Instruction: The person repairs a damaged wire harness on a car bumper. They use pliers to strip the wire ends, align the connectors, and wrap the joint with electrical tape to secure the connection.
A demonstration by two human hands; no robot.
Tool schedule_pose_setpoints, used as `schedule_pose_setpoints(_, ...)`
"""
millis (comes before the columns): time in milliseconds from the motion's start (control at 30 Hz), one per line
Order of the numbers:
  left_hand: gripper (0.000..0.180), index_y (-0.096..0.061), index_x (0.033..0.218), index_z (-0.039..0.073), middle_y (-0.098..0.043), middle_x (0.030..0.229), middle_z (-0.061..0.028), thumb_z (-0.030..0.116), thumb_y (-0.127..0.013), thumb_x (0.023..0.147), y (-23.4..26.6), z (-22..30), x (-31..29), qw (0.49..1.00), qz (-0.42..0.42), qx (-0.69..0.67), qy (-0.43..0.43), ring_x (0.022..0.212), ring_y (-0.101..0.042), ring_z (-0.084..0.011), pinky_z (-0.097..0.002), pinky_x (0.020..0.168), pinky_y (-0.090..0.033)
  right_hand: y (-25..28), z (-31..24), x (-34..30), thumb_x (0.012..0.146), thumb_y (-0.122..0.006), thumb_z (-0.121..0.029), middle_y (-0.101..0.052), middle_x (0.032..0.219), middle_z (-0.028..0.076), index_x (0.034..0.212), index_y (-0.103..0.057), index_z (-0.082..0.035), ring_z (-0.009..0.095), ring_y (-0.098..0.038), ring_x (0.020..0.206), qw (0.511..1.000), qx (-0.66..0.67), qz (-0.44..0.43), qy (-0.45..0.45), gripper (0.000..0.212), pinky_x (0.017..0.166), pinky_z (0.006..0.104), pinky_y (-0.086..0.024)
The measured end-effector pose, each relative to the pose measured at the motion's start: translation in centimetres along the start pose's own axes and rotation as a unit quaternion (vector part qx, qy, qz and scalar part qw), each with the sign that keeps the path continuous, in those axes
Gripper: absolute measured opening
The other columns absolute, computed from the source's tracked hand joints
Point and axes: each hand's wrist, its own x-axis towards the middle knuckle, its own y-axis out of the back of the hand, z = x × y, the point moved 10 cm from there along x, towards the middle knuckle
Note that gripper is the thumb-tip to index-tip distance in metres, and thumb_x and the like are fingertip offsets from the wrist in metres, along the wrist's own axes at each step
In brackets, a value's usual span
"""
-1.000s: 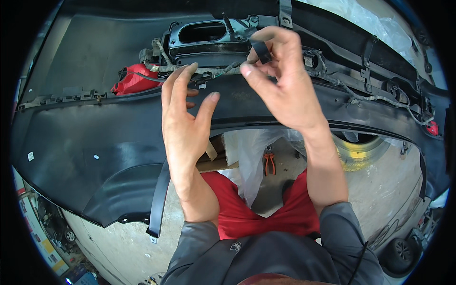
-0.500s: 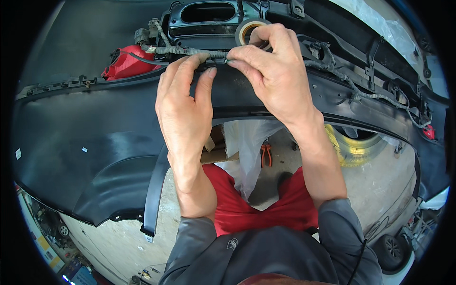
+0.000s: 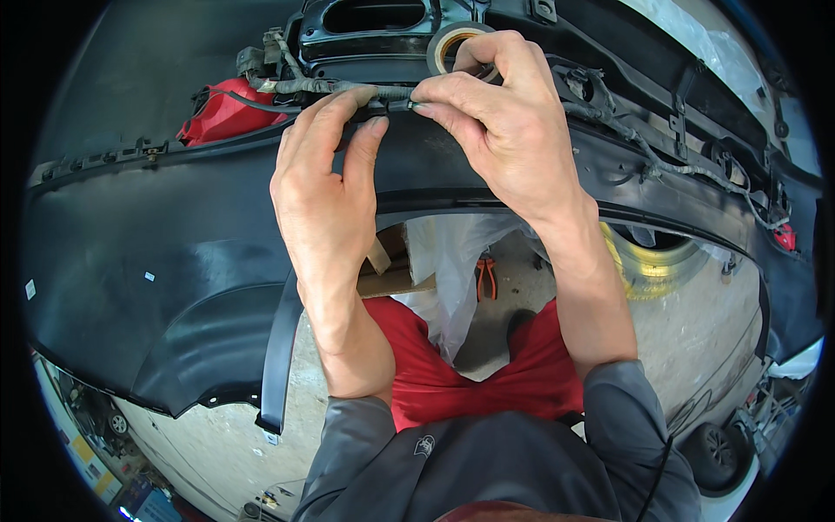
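Observation:
Along the upper edge of a large black car fender panel [image 3: 209, 209] runs a taped grey wiring harness [image 3: 330, 86]. My left hand [image 3: 323, 196] has its index finger and thumb about a small black piece [image 3: 377, 107] just below the harness. To its right, my right hand [image 3: 513, 130] is closed in a pinch close to the harness; what sits between its fingertips is too small to make out. A roll of tape [image 3: 436, 54] shows beside the curled fingers of my right hand, partly hidden by them. Whether those fingers hold the roll I cannot tell.
A red part [image 3: 230, 115] lies at the left by the harness. Below, through the fender arch, are a cardboard box [image 3: 396, 283], plastic sheeting [image 3: 442, 283] and orange-handled pliers [image 3: 486, 278] on the floor. A yellow wheel [image 3: 657, 274] stands at the right.
My left hand has shifted slightly left and up, with its thumb and index finger still around the black piece. The right hand stays pinched at nearly the same place. The whole view has shifted a little.

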Motion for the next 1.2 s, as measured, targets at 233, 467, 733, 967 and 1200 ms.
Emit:
schedule_pose_setpoints(233, 0.027, -0.079, 0.123, 0.006, -0.078, 0.12, -0.011, 0.009, -0.081, 0.096, -0.27, 0.13, 0.0, 1.0, -0.008, 0.005, 0.0, 0.11, -0.074, -0.031, -0.0393, 0.096, -0.058, 0.0, -0.23, -0.06, 0.078, -0.093, -0.008, -0.064, 0.11, 0.005, 0.103, -0.085, -0.014, 0.025, -0.063, 0.097, 1.0, -0.006, 0.004, -0.003, 0.027, 0.081, 0.0373, -0.055)
schedule_pose_setpoints(467, 0.029, -0.079, 0.127, 0.006, -0.079, 0.123, -0.0105, 0.011, -0.08, 0.098, -0.5, 0.57, 0.02, 0.998, -0.009, 0.043, -0.039, 0.108, -0.076, -0.0221, -0.0333, 0.096, -0.059, -0.02, -0.26, -0.17, 0.077, -0.092, -0.007, -0.066, 0.11, 0.006, 0.102, -0.085, -0.014, 0.025, -0.064, 0.098, 1.0, -0.005, 0.008, -0.008, 0.027, 0.081, 0.0371, -0.056)
schedule_pose_setpoints(733, 0.028, -0.081, 0.124, 0.008, -0.079, 0.119, -0.0107, 0.011, -0.081, 0.096, -0.38, 0.86, -0.03, 0.998, -0.003, 0.043, -0.039, 0.108, -0.075, -0.0292, -0.0376, 0.095, -0.059, -0.18, -0.68, -0.29, 0.077, -0.091, -0.004, -0.066, 0.111, 0.006, 0.101, -0.084, -0.014, 0.027, -0.064, 0.101, 1.0, -0.01, 0.004, -0.002, 0.027, 0.079, 0.0378, -0.057)
schedule_pose_setpoints(967, 0.028, -0.08, 0.126, 0.007, -0.079, 0.123, -0.0116, 0.011, -0.079, 0.099, -0.32, 0.88, 0.02, 0.999, -0.018, 0.036, -0.025, 0.113, -0.075, -0.0265, -0.0356, 0.1, -0.057, -0.07, -0.62, -0.21, 0.077, -0.091, -0.006, -0.067, 0.111, 0.006, 0.101, -0.084, -0.013, 0.026, -0.064, 0.101, 1.0, -0.021, 0.001, -0.003, 0.026, 0.08, 0.0376, -0.057)
schedule_pose_setpoints(1200, 0.026, -0.081, 0.121, 0.008, -0.079, 0.116, -0.0104, 0.01, -0.082, 0.095, -0.21, 0.74, -0.04, 0.998, 0.004, 0.033, -0.048, 0.105, -0.075, -0.0313, -0.0398, 0.093, -0.059, -0.25, -0.64, -0.24, 0.077, -0.092, -0.007, -0.066, 0.111, 0.006, 0.102, -0.085, -0.013, 0.026, -0.064, 0.1, 1.0, -0.019, -0.003, -0.001, 0.026, 0.082, 0.0377, -0.057)
